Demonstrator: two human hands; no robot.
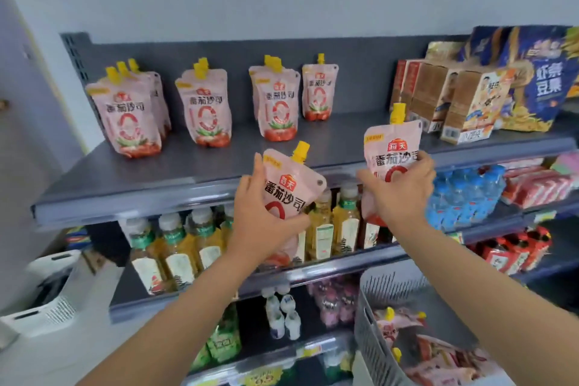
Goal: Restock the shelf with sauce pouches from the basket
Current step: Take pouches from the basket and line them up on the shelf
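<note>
Pink sauce pouches with yellow spouts stand upright in four groups (133, 117) along the grey top shelf (188, 166), upper centre of frame. Two more are held before its front edge: one tilted right (289, 194), one upright (390, 150). A grey slatted basket (376, 332), lower right, holds further pouches lying flat (429, 351).

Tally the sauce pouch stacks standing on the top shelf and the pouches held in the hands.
Stacks on the top shelf: 4 (leftmost stack, second, third, fourth)
Pouches in hands: 2 (left hand pouch, right hand pouch)
Total: 6
</note>
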